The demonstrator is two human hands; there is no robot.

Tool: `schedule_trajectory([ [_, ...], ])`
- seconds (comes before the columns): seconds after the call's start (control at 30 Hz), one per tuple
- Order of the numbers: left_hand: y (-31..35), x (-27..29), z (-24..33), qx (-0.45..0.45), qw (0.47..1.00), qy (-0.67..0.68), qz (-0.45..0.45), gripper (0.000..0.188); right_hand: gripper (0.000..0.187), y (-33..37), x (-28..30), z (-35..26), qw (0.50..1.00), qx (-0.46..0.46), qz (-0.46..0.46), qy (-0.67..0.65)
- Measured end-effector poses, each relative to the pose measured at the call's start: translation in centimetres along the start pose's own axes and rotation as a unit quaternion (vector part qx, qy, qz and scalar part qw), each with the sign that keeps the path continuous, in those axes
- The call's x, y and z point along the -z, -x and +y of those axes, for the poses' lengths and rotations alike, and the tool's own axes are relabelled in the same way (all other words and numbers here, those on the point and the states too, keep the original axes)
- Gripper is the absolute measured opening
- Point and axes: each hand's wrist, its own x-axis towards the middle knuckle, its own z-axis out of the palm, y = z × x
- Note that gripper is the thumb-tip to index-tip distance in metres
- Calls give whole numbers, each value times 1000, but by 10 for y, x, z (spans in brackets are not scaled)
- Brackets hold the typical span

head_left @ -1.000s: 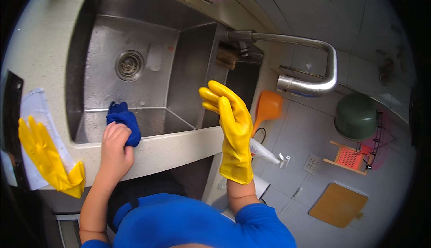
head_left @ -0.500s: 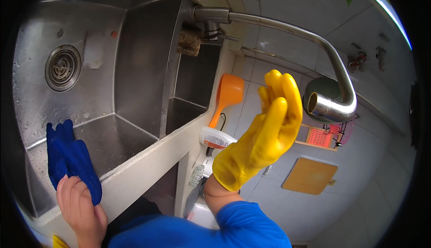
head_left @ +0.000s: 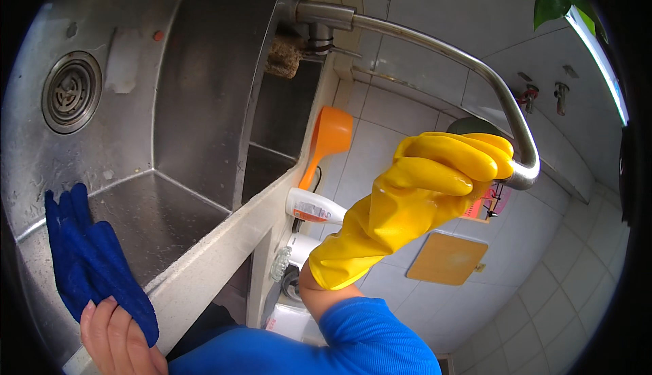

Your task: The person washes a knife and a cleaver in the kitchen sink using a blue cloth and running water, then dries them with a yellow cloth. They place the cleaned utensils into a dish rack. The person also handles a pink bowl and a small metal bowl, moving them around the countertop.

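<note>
My left hand point(head_left: 119, 337), bare, is closed on the cuff of a dark blue glove point(head_left: 95, 259). The glove's fingers hang over the near side of the steel sink point(head_left: 129, 202). On my right hand point(head_left: 435, 185) is a yellow rubber glove reaching past the wrist. Its fingers are curled around the outlet end of the curved metal faucet point(head_left: 499, 79), hiding most of that end. In the sink floor sits a round drain strainer point(head_left: 73, 92).
A brown sponge point(head_left: 283, 57) lies by the faucet base. Along the counter's edge point(head_left: 204, 249) are an orange scoop point(head_left: 333, 130) and a white bottle point(head_left: 314, 206). Beyond lie a wooden board point(head_left: 447, 258), a red grater partly behind my right hand, and wall taps point(head_left: 528, 96).
My right hand has moved from beside the faucet outlet onto it, and its fingers have closed around it. The left hand still holds the blue glove. The whole view has shifted slightly.
</note>
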Motion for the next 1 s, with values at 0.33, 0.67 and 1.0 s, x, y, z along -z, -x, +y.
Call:
schedule_trajectory([
  [0.33,7,-5,8,52,998,18,-13,28,13,-2,6,-11,993,-32,-75,80],
  [0.67,-3,3,2,10,1000,18,-16,14,11,-9,23,-26,974,-63,-148,162],
  [1.0,-1,3,0,17,999,39,-11,15,12,-7,6,-4,981,21,-90,170],
])
